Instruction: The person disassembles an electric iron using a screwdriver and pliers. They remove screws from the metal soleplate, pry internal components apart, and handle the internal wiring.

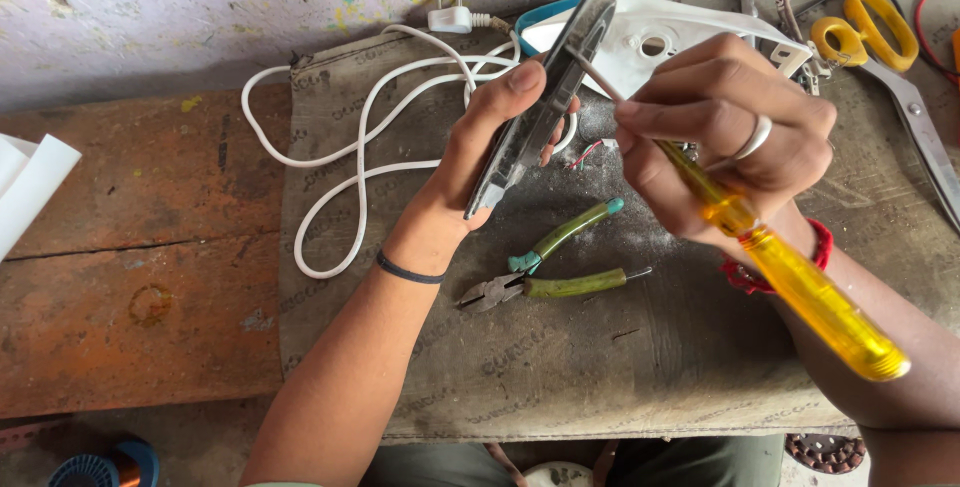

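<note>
Worn brown matting (560, 367) covers most of the bench, with bare reddish wood (140, 247) at the left of the frame and a paint-flecked wall along the top. From my remote seat I see the left hand (478, 172) at centre, closed around a thin dark metal plate (530, 132) held on edge, thumb on the near face and fingertips behind it. The right hand (725, 132), centre right, pinches a yellow-handled screwdriver (790, 282) like a pen; its shaft runs up and left to the plate, where the tip seems to meet it, though I cannot make out the exact contact. Behind the plate, at upper centre, lies a white plastic housing (655, 42), and a white power cord (360, 137) loops to the left, its plug (452, 19) lying loose near the wall. Green-handled pliers (555, 272) lie open at centre, yellow-handled scissors (880, 42) at upper right. I judge the main risk is the tip slipping off and jabbing the left fingertips behind the plate, since the plate is only hand-held. Pressing hard could also twist the plate out of that grip.
</note>
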